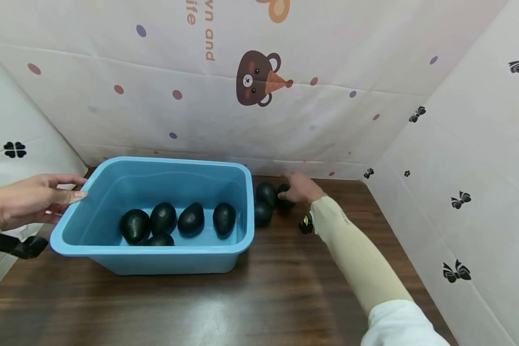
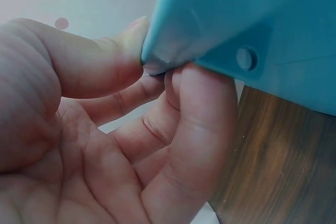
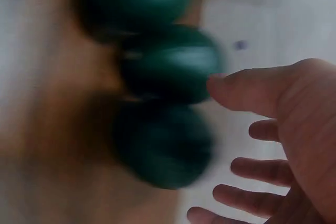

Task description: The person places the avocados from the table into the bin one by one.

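A light blue plastic tub [image 1: 164, 262] holds several smooth, dark green avocados [image 1: 191, 220] on its floor. My left hand [image 1: 30, 199] grips the tub's left rim, thumb on top and fingers curled beneath, as the left wrist view shows close up. To the right of the tub lie three more avocados, one at the back [image 1: 265, 192], one in front of it [image 1: 263, 214], and one at the right [image 1: 284, 204]. Over that right one reaches my right hand [image 1: 302, 188], fingers spread. In the right wrist view its thumb overlaps the middle avocado [image 3: 173, 64], and the palm holds nothing.
Everything stands on a dark brown wood-grain table [image 1: 190, 307]. A white patterned sheet [image 1: 207, 110] rises behind the tub, close to its back rim. White side panels [image 1: 441, 202] with black bow prints border the table at the right, with another at the left.
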Action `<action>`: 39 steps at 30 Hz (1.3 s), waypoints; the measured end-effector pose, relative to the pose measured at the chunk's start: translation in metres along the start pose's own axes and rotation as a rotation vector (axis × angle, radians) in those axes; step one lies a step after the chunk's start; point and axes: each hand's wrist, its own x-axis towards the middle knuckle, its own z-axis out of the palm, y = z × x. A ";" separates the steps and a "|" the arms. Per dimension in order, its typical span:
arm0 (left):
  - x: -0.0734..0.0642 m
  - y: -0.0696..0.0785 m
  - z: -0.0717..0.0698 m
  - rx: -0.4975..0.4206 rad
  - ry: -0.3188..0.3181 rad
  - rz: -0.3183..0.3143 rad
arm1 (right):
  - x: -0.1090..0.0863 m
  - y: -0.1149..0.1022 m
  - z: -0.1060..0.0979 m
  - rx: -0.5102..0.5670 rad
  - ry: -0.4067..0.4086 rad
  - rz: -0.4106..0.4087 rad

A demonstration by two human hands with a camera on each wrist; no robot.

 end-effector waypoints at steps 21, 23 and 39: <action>0.000 -0.002 -0.004 -0.002 -0.001 0.012 | 0.012 0.015 0.059 0.102 0.196 0.074; 0.000 -0.003 -0.003 -0.003 -0.003 0.013 | 0.013 0.019 0.060 0.127 0.208 0.069; 0.000 -0.002 -0.002 0.009 -0.005 0.009 | -0.015 0.026 0.039 0.157 0.267 0.000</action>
